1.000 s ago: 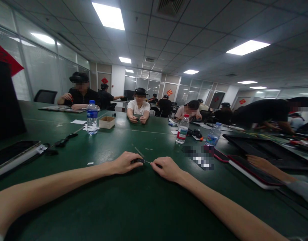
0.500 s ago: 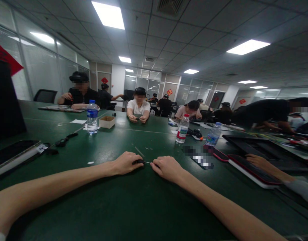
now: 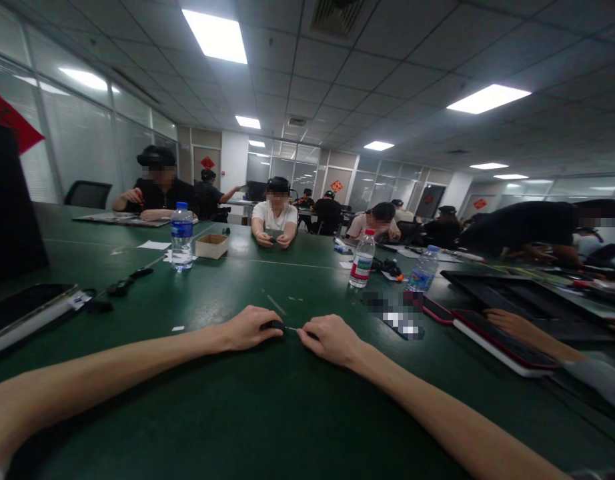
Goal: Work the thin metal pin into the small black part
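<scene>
My left hand rests on the green table with its fingers closed round a small rounded black object. What kind of object it is does not show clearly. A thin silvery shaft bridges the narrow gap between my hands, with one end at the black object. My right hand pinches the other end between thumb and forefinger. The rest of that thin tool is hidden inside my curled right fingers. Both forearms reach in from the lower corners.
Water bottles stand ahead at left and right, near a small open box. A red-edged device and a black tray lie at right, by a co-worker's hand. A tablet-like device lies left. Other people sit around.
The view has shifted very slightly. My hands keep the same hold, close together. Across the table, the person in white has moved their hands a little.
</scene>
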The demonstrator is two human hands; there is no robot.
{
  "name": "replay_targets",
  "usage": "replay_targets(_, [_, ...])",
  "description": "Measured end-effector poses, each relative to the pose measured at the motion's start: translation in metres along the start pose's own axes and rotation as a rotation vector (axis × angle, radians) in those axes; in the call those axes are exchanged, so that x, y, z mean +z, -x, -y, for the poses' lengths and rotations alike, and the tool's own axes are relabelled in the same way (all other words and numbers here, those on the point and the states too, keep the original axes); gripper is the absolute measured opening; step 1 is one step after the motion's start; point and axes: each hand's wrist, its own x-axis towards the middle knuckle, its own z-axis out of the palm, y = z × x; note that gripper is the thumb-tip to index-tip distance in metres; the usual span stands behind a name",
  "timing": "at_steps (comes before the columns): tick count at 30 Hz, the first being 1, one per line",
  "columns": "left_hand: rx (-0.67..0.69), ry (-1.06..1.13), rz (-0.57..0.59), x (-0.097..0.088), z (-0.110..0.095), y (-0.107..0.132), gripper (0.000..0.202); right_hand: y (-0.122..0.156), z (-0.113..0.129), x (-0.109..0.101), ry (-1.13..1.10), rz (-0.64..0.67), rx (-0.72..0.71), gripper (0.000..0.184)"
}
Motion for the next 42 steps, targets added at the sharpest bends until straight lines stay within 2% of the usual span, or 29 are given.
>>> replay_targets(16, [-0.001,0.071,-0.020,-0.001,0.000,0.002,0.029,0.000,-0.007,0.010,-0.106,-0.100,-0.043,0.042])
replay_targets(28, [0.025,0.094,-0.053,-0.003,-0.001,0.003,0.029,0.000,-0.007,0.010,-0.142,-0.102,-0.050,0.040])
replay_targets(36, [0.020,0.103,-0.071,-0.003,-0.001,0.003,0.030,-0.002,-0.011,0.016,-0.150,-0.177,-0.092,0.037])
replay_targets(42, [0.016,0.112,-0.071,-0.005,-0.004,0.003,0.029,-0.002,-0.012,0.017,-0.150,-0.173,-0.077,0.038])
